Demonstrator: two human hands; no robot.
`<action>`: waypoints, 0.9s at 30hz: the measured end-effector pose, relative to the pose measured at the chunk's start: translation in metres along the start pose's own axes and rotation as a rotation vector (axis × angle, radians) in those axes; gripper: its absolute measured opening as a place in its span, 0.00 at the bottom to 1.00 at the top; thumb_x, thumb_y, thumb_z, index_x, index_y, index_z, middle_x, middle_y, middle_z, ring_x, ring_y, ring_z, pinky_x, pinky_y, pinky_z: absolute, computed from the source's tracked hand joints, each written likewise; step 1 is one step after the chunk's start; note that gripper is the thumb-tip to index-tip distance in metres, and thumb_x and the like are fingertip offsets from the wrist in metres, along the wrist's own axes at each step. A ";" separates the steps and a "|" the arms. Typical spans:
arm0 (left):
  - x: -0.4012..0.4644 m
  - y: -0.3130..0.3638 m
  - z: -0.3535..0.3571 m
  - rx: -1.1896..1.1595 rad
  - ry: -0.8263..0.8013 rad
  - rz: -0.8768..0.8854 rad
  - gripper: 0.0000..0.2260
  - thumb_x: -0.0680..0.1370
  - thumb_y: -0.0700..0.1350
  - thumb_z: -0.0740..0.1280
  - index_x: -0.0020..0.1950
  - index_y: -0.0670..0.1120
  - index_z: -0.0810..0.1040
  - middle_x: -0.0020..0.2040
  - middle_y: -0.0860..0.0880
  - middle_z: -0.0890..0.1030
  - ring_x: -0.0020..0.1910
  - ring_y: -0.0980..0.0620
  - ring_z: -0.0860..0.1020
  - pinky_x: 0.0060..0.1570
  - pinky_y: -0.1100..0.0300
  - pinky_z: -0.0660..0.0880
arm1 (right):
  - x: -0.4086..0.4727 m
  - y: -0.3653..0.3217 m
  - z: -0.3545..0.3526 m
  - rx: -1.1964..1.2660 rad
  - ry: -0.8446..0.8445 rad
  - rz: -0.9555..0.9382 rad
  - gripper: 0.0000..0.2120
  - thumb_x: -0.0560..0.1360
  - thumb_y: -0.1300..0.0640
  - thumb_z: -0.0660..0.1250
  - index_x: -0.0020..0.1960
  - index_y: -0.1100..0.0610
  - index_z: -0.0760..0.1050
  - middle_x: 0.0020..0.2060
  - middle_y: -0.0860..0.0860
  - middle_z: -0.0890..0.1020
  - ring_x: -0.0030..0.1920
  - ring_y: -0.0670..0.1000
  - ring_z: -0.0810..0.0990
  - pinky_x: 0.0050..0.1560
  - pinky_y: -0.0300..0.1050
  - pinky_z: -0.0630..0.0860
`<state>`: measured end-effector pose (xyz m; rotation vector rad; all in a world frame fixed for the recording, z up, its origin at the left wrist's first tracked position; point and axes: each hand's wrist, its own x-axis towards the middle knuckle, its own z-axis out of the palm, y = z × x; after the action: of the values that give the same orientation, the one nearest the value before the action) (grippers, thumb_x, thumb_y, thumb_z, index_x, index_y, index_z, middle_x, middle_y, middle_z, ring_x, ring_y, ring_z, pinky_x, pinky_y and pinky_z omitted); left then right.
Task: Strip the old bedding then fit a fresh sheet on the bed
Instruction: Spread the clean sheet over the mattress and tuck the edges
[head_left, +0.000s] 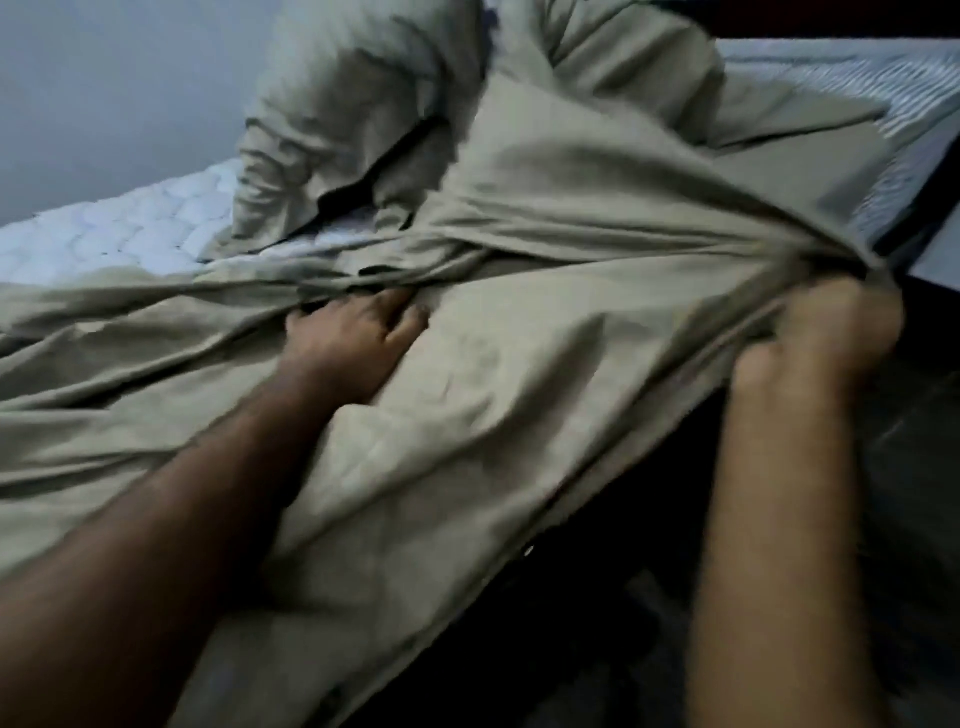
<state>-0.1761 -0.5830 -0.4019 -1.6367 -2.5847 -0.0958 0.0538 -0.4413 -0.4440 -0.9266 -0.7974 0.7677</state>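
- Here, a pale greenish-beige sheet (545, 291) lies loose and crumpled over most of the bed; its longest folds run roughly left to right across the picture and converge toward the right, where the cloth is bunched.
- From that bunched point the sheet's near edge falls diagonally down and to the left, hanging over the near side of the bed against the dark space below.
- The right hand (821, 338) is clenched round the gathered cloth at the right edge of the bed, fingers curled in and knuckles up; creases fan out tight from this grip. The hand is blurred, so how each finger lies cannot be told.
- The left hand (358, 332) rests on the sheet near the middle, its fingers curled down into a dark fold. They seem to grasp the cloth there, though the fingertips are hidden in the fold.
- Behind the hands a pillow (343, 130) in the same colour stands tilted against the wall (104, 93), its open end dark.
- The bare white quilted mattress (119, 228) shows at the left beside the pillow and again at the far right corner (841, 83).
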 end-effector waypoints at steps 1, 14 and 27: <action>0.009 0.009 0.000 -0.001 -0.011 -0.004 0.22 0.83 0.62 0.51 0.72 0.56 0.70 0.70 0.41 0.76 0.68 0.40 0.74 0.63 0.43 0.70 | 0.010 0.014 -0.017 -0.031 0.047 0.017 0.12 0.70 0.64 0.63 0.53 0.55 0.75 0.51 0.56 0.83 0.53 0.55 0.83 0.58 0.58 0.78; 0.030 0.050 0.009 -0.130 0.056 -0.038 0.20 0.80 0.58 0.50 0.63 0.52 0.74 0.64 0.35 0.71 0.66 0.33 0.71 0.63 0.39 0.70 | -0.010 -0.032 0.026 -0.640 -0.536 -0.606 0.31 0.73 0.51 0.64 0.75 0.57 0.67 0.63 0.59 0.73 0.58 0.62 0.78 0.55 0.57 0.78; 0.049 0.060 0.011 -0.254 0.340 0.020 0.24 0.80 0.59 0.57 0.65 0.44 0.79 0.61 0.36 0.81 0.62 0.36 0.78 0.67 0.42 0.71 | 0.110 -0.078 0.028 -0.015 0.278 0.301 0.11 0.81 0.65 0.58 0.59 0.63 0.77 0.59 0.58 0.81 0.60 0.57 0.81 0.58 0.43 0.77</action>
<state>-0.1429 -0.5126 -0.4076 -1.5550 -2.3696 -0.6649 0.1007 -0.3695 -0.3360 -1.1536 -0.4250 0.8701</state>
